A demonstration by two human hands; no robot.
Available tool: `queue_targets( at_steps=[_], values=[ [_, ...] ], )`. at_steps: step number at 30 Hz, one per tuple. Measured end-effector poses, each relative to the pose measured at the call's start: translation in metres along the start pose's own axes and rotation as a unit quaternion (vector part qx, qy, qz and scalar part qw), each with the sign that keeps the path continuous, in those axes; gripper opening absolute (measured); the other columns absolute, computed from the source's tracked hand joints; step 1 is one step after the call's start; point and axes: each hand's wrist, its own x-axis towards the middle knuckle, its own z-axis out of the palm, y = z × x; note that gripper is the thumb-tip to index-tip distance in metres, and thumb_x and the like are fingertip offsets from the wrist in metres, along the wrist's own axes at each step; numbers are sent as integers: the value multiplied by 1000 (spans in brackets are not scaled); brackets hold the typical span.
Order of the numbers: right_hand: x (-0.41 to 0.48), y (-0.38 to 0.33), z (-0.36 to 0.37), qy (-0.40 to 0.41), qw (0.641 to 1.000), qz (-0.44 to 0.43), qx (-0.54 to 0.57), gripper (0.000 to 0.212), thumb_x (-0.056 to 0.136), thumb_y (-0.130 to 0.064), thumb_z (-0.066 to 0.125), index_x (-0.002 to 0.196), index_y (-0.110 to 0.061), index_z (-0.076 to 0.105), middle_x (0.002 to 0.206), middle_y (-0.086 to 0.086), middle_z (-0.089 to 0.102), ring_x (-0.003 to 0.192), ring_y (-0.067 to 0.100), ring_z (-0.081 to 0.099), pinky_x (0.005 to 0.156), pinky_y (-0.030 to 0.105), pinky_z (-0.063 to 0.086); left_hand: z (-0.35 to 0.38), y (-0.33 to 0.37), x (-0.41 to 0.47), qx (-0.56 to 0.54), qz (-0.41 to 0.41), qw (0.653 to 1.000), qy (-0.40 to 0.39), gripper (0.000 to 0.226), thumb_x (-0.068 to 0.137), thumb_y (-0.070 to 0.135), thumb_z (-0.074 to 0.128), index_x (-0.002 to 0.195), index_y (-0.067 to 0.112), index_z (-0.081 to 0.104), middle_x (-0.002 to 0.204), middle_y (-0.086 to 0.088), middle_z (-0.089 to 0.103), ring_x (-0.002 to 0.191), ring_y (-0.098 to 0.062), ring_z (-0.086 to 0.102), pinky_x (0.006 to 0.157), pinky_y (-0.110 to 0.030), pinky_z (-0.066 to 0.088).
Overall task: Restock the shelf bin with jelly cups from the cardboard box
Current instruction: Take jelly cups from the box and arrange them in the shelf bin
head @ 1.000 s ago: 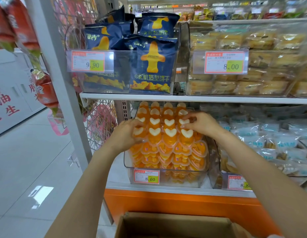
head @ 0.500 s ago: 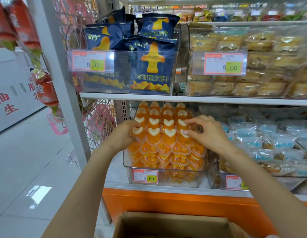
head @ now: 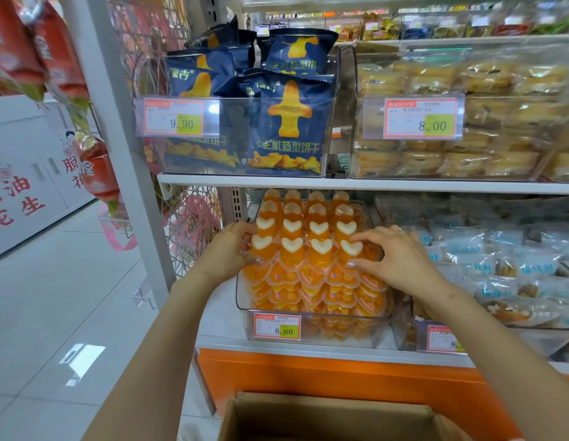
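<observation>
Right hand [head: 401,259] slid lower on jelly cups [head: 304,230] | cardboard box [head: 324,416] cut off

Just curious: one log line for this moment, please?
step: arranging jelly cups | left hand: grips row's left end | right hand: pinches row's right end | bin: heaped | box: open below

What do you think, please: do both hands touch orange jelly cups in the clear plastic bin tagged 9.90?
The head view shows the clear plastic bin tagged 8.60, not 9.90; the left hand and right hand do touch its orange jelly cups.
</observation>
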Motion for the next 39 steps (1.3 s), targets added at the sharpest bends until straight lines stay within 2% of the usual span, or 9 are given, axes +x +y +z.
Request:
queue_targets(
  at_steps=[7,10,12,15,21,29,34,36,39],
  values=[
    [1,-1,3,8,1000,10,3,41,83,-48,64,121,-36,56,119,-7,59,113,17,49,95,35,32,1,-1,-1,6,5,1000,5,56,74,14,77,123,10,51,119,-10,52,102,-21,54,78,-24,41],
    [0,-1,3,6,1000,8,12,42,82,-49,64,121,-35,56,117,-6,59,111,17,49,96,37,36,0,6,-3,50,22,998,26,68,73,28,78,130,15,45,126,-7,44,119,-23,42,91,-27,34],
    [0,-1,4,11,1000,6,16,46,81,-50,65,123,-35,55,116,-5,59,110,17,49,95,38,37,4,15,-3,82,53,994,58,71,71,40,76,132,20,46,128,-5,42,122,-23,35,96,-31,29],
    [2,-7,6,42,999,0,2,50,79,-54,65,124,-34,56,116,-6,57,110,18,46,92,35,31,20,28,-2,134,73,988,34,67,73,52,70,130,27,46,130,0,39,125,-21,29,99,-33,24],
    [12,-36,14,36,997,-36,-65,51,80,-61,58,125,-38,54,124,-10,50,118,17,37,87,33,22,28,33,2,148,66,986,25,50,81,44,65,126,25,50,132,-2,41,127,-22,30,103,-36,26],
    [12,-37,21,42,998,-25,-48,40,82,-55,59,116,-35,58,118,-9,55,115,19,40,87,34,24,25,31,2,118,67,991,8,44,83,40,64,122,27,51,131,1,42,126,-20,29,101,-34,23],
    [8,-35,15,35,998,-26,-45,52,82,-59,57,129,-37,50,126,-9,51,118,18,38,89,34,25,21,33,1,100,61,993,0,57,81,42,66,132,29,45,135,-1,40,127,-21,29,101,-34,23],
    [0,-23,5,58,998,-20,-28,51,83,-57,58,128,-36,53,121,-7,53,115,18,41,87,33,26,10,30,0,72,55,995,31,62,81,42,67,136,26,42,136,-3,41,127,-24,31,101,-35,25],
    [-13,9,-14,100,994,21,30,36,82,-42,66,114,-26,65,107,1,61,105,23,51,89,37,37,-11,17,-1,48,51,992,109,52,83,35,67,128,14,52,126,-9,51,120,-28,45,97,-37,36]
  ],
)
